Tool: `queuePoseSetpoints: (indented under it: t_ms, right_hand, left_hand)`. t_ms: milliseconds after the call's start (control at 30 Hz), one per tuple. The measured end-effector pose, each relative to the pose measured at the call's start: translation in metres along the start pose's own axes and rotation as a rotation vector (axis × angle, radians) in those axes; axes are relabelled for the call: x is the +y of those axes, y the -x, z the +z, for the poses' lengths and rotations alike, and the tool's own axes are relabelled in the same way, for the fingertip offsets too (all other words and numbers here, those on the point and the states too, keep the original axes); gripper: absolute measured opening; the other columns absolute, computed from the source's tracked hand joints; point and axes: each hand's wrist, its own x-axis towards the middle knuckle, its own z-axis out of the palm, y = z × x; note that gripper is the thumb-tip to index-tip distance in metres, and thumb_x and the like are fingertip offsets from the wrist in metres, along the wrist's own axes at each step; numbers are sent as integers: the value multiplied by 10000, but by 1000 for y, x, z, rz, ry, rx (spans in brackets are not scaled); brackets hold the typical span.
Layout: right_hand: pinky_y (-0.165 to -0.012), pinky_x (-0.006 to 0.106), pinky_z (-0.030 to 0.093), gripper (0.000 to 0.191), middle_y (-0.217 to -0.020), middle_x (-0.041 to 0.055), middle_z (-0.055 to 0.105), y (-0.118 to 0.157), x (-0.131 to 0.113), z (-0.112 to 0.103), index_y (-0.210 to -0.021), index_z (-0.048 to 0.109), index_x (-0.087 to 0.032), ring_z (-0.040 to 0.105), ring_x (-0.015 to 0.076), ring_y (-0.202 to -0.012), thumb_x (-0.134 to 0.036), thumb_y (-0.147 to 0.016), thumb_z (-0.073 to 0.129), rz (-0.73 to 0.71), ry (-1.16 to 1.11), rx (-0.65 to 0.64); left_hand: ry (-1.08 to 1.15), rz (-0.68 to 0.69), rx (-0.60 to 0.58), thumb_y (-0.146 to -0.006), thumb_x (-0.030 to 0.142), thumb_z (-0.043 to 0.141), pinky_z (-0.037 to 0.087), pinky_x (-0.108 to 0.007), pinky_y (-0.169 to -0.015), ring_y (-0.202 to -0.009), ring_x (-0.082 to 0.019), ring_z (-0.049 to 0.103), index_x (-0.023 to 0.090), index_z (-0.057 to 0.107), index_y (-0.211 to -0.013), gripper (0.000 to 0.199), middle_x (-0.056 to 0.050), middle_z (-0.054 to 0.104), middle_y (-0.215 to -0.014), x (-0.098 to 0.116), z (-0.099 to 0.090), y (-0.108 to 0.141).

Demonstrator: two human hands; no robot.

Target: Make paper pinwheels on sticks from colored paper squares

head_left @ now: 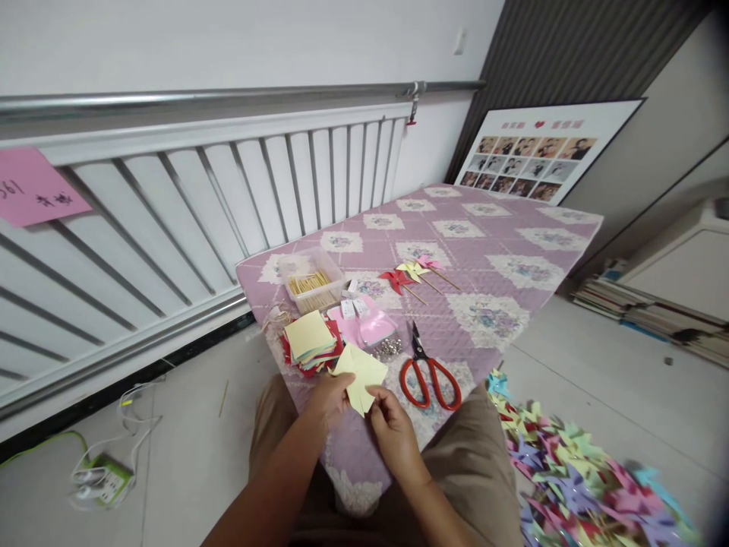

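Observation:
A pale yellow paper square [360, 374] with cut lines is held above the near part of the table. My left hand [332, 396] pinches its left side; my right hand [389, 425] has its fingers closed on the lower right edge. Orange-handled scissors [428, 376] lie just right of the paper. Left of it is a stack of coloured paper squares [310, 338]. Behind are pink sheets [370, 323], a bag of small metal pieces [389, 347] and a clear box [312, 279] of thin wooden sticks. Three finished pinwheels [411, 275] lie farther back.
The patterned tablecloth [484, 273] reaches back to a photo board [527, 152]. A white radiator [273, 182] runs along the left. Many colourful pinwheels [575, 479] are piled at lower right; a power strip [108, 480] lies on the floor at left.

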Motion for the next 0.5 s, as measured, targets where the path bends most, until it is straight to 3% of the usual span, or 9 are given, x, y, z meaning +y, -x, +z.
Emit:
queuePoseSetpoints:
  t_ms: [200,500]
  right_hand:
    - [-771,329,489,194,-899,57,676,1,1,-1,-988,629,-203,627,222,-826,-296,-826,575,6,13,7]
    - [-625,286,443,203,-701,9,587,0,-14,-1,-795,639,-202,529,178,-646,-400,-832,624,28,-5,16]
  left_hand:
    - [-18,40,-56,-603,219,734,490,-242,-568,-731,-203,686,137,670,-917,331,-69,742,-781,-5,-6,-3]
    - [-85,55,-22,-593,211,735,482,-251,-558,-703,-198,669,162,649,-846,271,-60,725,-766,-1,2,11]
